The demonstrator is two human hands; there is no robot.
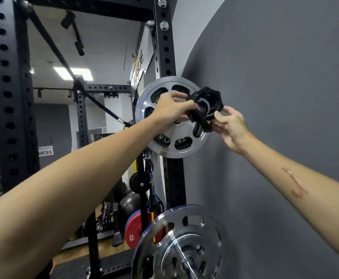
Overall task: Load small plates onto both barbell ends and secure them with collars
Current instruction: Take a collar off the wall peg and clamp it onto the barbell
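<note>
Chrome plate [181,244] low; both hands [169,109] on collars [204,105].

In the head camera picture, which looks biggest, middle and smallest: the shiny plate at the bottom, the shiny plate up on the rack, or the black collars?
1. Bottom plate, though it is nearer the camera.
2. Rack plate.
3. Black collars.

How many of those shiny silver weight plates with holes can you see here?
2. One silver plate hangs on the rack behind both hands. The other plate sits at the bottom, on the barbell end. More may be stacked behind either, hidden.
</note>
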